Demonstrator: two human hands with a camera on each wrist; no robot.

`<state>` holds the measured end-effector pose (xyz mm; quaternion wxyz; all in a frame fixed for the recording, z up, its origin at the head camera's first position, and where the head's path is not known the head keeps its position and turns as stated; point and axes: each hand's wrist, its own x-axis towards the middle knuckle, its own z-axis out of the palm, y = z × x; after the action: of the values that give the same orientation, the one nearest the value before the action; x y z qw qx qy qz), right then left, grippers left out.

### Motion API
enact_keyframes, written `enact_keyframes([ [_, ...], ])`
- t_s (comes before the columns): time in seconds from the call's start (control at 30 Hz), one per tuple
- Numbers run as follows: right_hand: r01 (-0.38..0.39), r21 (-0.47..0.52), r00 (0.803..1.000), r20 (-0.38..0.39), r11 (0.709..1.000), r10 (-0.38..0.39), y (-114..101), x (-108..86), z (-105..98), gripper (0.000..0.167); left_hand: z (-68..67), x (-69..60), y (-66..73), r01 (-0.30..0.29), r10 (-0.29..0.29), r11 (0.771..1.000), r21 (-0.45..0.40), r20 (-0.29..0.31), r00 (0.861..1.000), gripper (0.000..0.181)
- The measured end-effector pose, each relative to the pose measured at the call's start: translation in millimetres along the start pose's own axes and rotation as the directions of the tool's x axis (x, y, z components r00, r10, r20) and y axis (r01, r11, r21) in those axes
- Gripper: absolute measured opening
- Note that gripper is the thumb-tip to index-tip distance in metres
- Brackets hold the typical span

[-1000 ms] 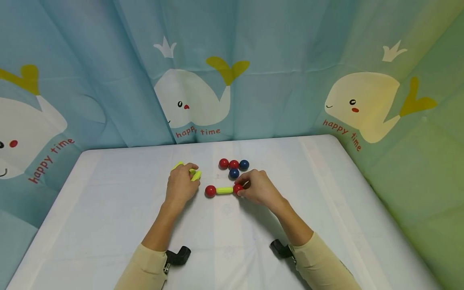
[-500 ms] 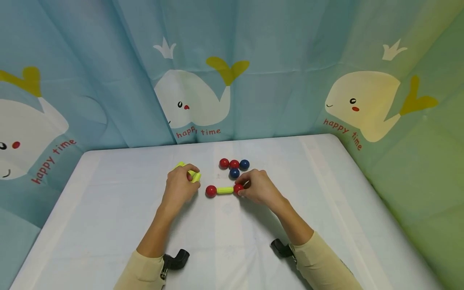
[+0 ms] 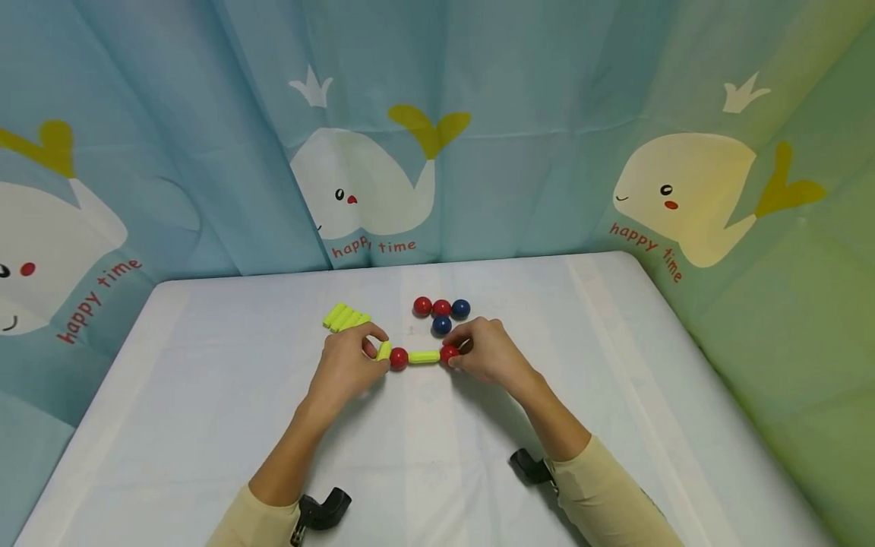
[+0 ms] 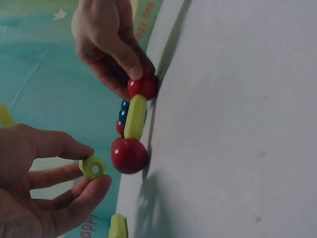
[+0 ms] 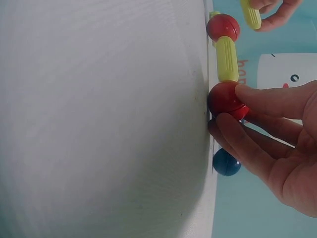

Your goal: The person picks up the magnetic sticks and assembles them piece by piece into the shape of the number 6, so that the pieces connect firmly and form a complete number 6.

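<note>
My left hand (image 3: 350, 363) pinches a yellow-green magnetic rod (image 4: 93, 167), its round end showing a silvery spot. That rod is held close to the left red ball (image 4: 129, 155); a small gap between them shows in both wrist views. From this ball a second yellow-green rod (image 3: 424, 357) runs across to another red ball (image 5: 227, 100), making one straight piece low on the table. The fingers and thumb of my right hand (image 3: 494, 355) hold that right-end ball.
Several yellow-green rods (image 3: 345, 316) lie side by side behind my left hand. Beyond the joined piece sit two loose red balls (image 3: 422, 307) and two blue balls (image 3: 441, 326), grouped together. A whale-print curtain (image 3: 533, 190) hangs behind the white table (image 3: 205, 425).
My left hand has taken one rod from the yellow-green group and brought it right and nearer, beside the left red ball. The right hand keeps its hold on the other ball.
</note>
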<state>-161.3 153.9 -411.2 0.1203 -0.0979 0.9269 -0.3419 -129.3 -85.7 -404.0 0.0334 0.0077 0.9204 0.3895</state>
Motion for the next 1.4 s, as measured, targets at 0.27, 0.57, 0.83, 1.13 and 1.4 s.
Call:
enact_keyframes([
  [0.27,-0.006,-0.008,1.0,-0.002,1.0,0.006,-0.1,0.1,-0.7,0.027,9.0,-8.1,2.7,0.054,-0.054,0.999,0.01,0.06,0.997,0.027],
  [0.57,-0.011,-0.015,1.0,-0.002,1.0,0.011,-0.1,0.0,0.3,0.027,18.4,-13.9,1.0,-0.008,0.009,1.0,-0.009,0.075,0.997,0.022],
  [0.83,0.001,-0.014,1.0,-0.006,1.0,-0.001,0.1,0.1,0.7,0.026,23.4,-16.1,2.6,-0.005,0.005,1.0,0.002,0.069,0.998,0.024],
  [1.13,0.021,-0.021,1.0,-0.019,1.0,-0.021,0.7,0.0,0.7,0.025,25.3,-16.5,1.3,0.022,-0.024,1.0,0.022,0.083,0.996,0.024],
  [1.4,0.025,-0.026,0.999,-0.02,0.999,-0.026,1.1,-0.5,0.7,0.024,28.8,-15.1,-1.1,0.012,-0.013,1.0,0.023,0.073,0.997,0.024],
])
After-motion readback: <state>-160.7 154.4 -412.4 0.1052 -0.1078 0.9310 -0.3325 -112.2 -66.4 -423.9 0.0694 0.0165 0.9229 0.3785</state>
